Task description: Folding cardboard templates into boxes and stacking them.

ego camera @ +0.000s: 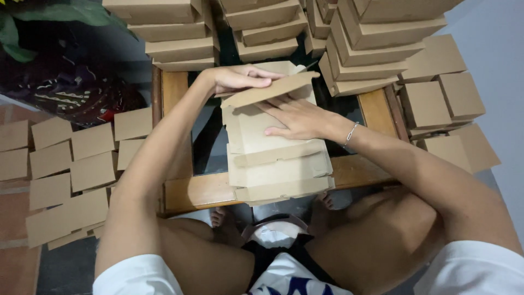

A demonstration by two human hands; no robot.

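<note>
A flat brown cardboard box blank lies on a low wooden table with a dark glass top. My left hand grips the blank's far flap and folds it up toward me. My right hand lies flat on the middle panel with fingers spread, pressing it down. A thin bracelet sits on my right wrist. The near flaps of the blank hang over the table's front edge.
Stacks of folded cardboard boxes crowd the far side of the table and the right. Several flat blanks are spread on the floor at left. A dark patterned cloth and plant leaves are at top left.
</note>
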